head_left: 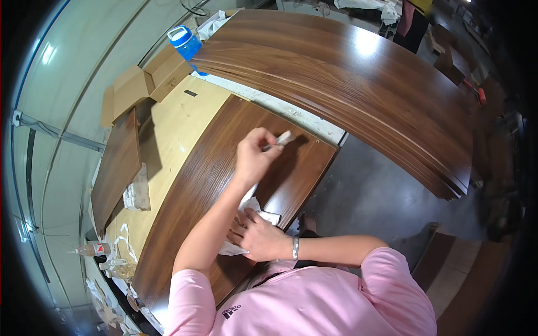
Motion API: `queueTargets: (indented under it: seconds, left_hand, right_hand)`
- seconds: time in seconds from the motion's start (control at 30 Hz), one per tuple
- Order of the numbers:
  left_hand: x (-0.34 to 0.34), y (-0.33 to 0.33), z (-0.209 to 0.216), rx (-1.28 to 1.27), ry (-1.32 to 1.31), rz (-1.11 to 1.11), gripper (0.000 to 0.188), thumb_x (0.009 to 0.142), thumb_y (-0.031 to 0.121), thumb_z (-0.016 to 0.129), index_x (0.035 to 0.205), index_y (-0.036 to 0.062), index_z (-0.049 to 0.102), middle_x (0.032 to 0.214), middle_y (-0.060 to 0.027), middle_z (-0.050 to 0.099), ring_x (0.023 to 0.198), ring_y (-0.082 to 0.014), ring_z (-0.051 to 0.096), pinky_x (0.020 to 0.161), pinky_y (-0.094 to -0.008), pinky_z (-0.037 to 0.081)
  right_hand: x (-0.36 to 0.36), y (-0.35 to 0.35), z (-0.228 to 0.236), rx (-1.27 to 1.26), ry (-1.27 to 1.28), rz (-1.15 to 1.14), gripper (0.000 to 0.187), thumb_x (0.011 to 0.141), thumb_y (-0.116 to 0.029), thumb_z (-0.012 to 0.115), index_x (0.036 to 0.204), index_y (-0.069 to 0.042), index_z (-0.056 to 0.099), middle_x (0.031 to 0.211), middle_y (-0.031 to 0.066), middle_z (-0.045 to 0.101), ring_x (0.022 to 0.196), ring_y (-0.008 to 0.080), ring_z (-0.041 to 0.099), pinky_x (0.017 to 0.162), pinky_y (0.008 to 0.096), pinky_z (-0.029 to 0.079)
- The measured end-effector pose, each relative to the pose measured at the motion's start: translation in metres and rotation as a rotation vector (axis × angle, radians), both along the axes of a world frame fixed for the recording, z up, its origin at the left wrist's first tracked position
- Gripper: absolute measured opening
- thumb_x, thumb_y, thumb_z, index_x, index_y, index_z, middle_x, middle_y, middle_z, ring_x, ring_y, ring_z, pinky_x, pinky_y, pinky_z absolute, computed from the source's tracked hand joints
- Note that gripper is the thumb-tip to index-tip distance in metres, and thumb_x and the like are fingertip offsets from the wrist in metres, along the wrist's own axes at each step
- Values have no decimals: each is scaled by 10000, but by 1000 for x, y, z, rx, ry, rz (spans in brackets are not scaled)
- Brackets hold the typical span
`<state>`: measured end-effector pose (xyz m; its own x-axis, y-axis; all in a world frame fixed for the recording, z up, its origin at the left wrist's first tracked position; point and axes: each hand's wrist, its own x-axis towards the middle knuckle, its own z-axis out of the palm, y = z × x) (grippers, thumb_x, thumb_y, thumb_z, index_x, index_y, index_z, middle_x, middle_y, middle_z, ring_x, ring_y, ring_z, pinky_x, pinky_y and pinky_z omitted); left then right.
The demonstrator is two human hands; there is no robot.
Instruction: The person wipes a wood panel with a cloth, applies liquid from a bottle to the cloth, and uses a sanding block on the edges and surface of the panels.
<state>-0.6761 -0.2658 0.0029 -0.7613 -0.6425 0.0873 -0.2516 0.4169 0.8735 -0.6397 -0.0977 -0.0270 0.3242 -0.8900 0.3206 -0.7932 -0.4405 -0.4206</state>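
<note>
My left hand (pixel 258 154) is raised over the far part of a brown wood-grain panel (pixel 207 162). Its fingers pinch a small whitish piece (pixel 284 138) whose kind I cannot make out, and a shadow falls on the panel beside it. Closer to my body, my right hand (pixel 260 238), with a silver bracelet on the wrist, has its fingers curled on a crumpled white cloth (pixel 232 249) at the panel's near edge. Part of the cloth is hidden under the hand and behind the left forearm.
A stack of brown panels (pixel 336 61) lies beyond, with a blue bottle (pixel 182 39) at its left end. An opened cardboard box (pixel 131 87), a leaning brown board (pixel 117 168) and bottles (pixel 92 249) stand at left. Another person (pixel 412 25) is at the far right.
</note>
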Motion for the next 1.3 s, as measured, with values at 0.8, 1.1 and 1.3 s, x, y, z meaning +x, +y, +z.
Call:
queueTargets:
  seconds: [0.8, 1.1, 1.3]
  left_hand:
    - [-60, -45, -11, -504, -178, -80, 243, 709, 26, 784, 937, 104, 748, 925, -90, 603, 925, -267, 613, 831, -386, 492]
    - [-47, -157, -25, -578, -278, 404, 134, 767, 60, 733, 898, 84, 741, 884, -173, 632, 856, -351, 651, 794, -447, 525]
    - [-61, 25, -16, -469, -42, -214, 214, 663, 67, 810, 858, 98, 727, 866, -66, 631, 812, -262, 585, 732, -397, 483]
  right_hand:
    - [-7, -1, -11, -46, -82, -11, 529, 855, -340, 577, 1280, -26, 575, 1416, 161, 475, 1338, 360, 396, 1100, 474, 296]
    - [-6, 1, -4, -24, -147, 20, 514, 883, -330, 547, 1285, -9, 576, 1426, 190, 470, 1346, 381, 392, 1121, 488, 280]
    - [-5, 0, -9, 8, -192, 45, 471, 890, -299, 517, 1246, -3, 606, 1348, 183, 526, 1324, 377, 418, 1138, 504, 264]
